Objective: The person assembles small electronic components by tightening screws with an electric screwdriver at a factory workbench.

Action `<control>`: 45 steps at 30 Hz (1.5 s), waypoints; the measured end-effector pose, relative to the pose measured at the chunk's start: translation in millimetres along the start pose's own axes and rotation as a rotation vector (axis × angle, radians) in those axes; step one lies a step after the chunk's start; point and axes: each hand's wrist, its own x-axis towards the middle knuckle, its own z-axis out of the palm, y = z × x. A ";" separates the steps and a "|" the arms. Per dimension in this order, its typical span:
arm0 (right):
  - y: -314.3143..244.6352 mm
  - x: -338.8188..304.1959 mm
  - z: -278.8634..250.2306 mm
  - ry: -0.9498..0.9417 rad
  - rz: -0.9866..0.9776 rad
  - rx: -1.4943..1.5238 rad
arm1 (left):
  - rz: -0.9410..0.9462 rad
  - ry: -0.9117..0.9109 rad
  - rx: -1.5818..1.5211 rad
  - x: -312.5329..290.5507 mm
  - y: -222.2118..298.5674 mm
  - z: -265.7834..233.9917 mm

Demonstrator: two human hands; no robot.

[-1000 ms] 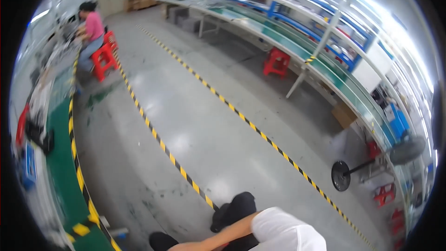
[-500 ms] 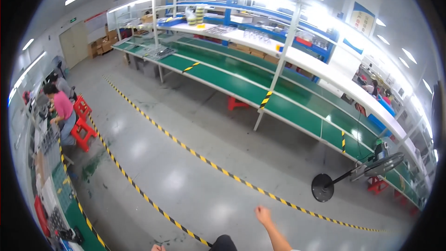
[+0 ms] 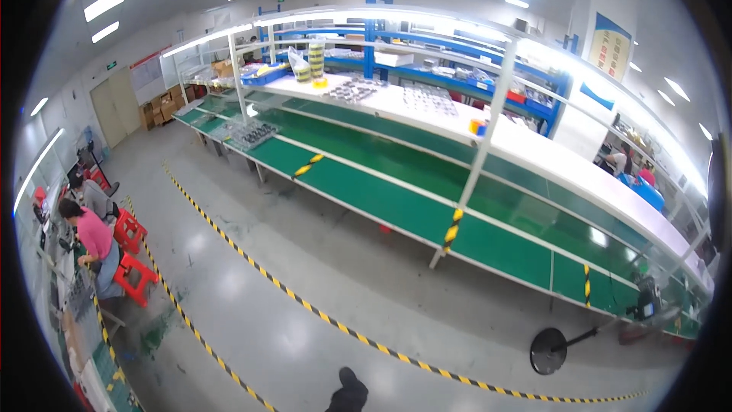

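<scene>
Neither my left hand nor my right hand shows at this moment. Low in the picture, my dark shoe and lower leg (image 3: 347, 391) reach onto the grey floor (image 3: 267, 320). Ahead and to the right runs a long workbench with a green top (image 3: 381, 233). On its far left part sits a clear tray of dark parts (image 3: 254, 135). Behind the green top, a raised white shelf (image 3: 534, 156) holds more trays of small parts (image 3: 429, 99), a yellow-and-black stack (image 3: 316, 59) and a blue bin (image 3: 264, 75).
A floor fan's round black base (image 3: 549, 351) stands at the right by the bench. Yellow-black tape lines (image 3: 328, 319) cross the floor. At left, a person in pink (image 3: 95, 238) sits near red stools (image 3: 136, 278) at another bench. Cardboard boxes (image 3: 158, 109) stand by the far door.
My right hand and the small visible bit of my left hand have left the picture. The view has tilted up and moved closer to the green bench. My foot now shows.
</scene>
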 end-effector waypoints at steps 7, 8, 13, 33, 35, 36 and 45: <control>-213.5 198.9 29.6 -0.119 0.178 0.161 | 0.167 -0.178 0.134 174.4 27.4 -98.0; -245.2 231.2 28.9 -0.148 0.211 0.173 | 0.176 -0.204 0.146 188.2 36.1 -105.6; -385.9 451.1 70.3 -0.139 0.475 0.253 | -0.086 0.022 -0.986 333.3 198.0 -294.4; -672.4 926.1 363.5 -0.755 0.497 -0.799 | -0.480 0.226 -0.791 567.5 164.7 -336.4; -698.2 974.1 404.1 -0.688 0.538 -0.687 | -0.445 0.258 -0.747 621.6 139.1 -358.2; -720.3 991.7 438.5 -0.583 0.551 -0.706 | -0.428 0.269 -0.716 645.2 126.5 -368.9; -952.2 1117.1 747.5 -0.667 0.123 -0.389 | -0.625 0.315 -1.508 904.1 5.9 -609.3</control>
